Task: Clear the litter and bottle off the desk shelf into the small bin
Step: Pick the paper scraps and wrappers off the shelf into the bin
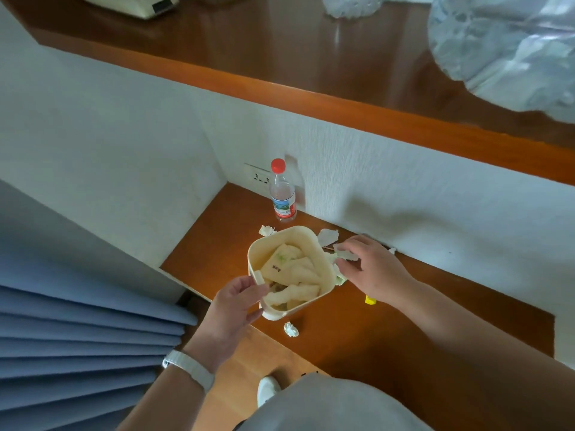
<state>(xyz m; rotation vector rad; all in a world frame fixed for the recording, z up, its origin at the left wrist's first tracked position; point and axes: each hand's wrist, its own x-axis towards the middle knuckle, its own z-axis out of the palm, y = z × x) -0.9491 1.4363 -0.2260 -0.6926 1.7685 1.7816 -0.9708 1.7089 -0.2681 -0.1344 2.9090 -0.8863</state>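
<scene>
The plastic water bottle (pixel 282 191) carries a label in blue, white and red, its print too small to read; a dark mark on the paper inside the small cream bin (pixel 291 272) is likewise illegible. One bottle stands upright with its red cap on, just behind the bin, against the white wall by the wall socket (pixel 258 176). One bin sits on the lower wooden desk shelf (pixel 389 331), already holding crumpled tissue and wrappers.

Loose litter around the bin: a white scrap (pixel 266 230) at its far-left rim, a second white scrap (pixel 327 236) at its far-right rim, a crumpled tissue ball (pixel 291 329) just in front of it, and a small yellow piece (pixel 370 300) to its right under the forearm.

The left hand (pixel 235 304), a white band on its wrist, grips the bin's near-left rim, thumb on top and fingers curled beneath. The right hand (pixel 375 267) reaches in palm down just right of the bin, fingertips pinching a crumpled tissue (pixel 345 254) at the rim.
</scene>
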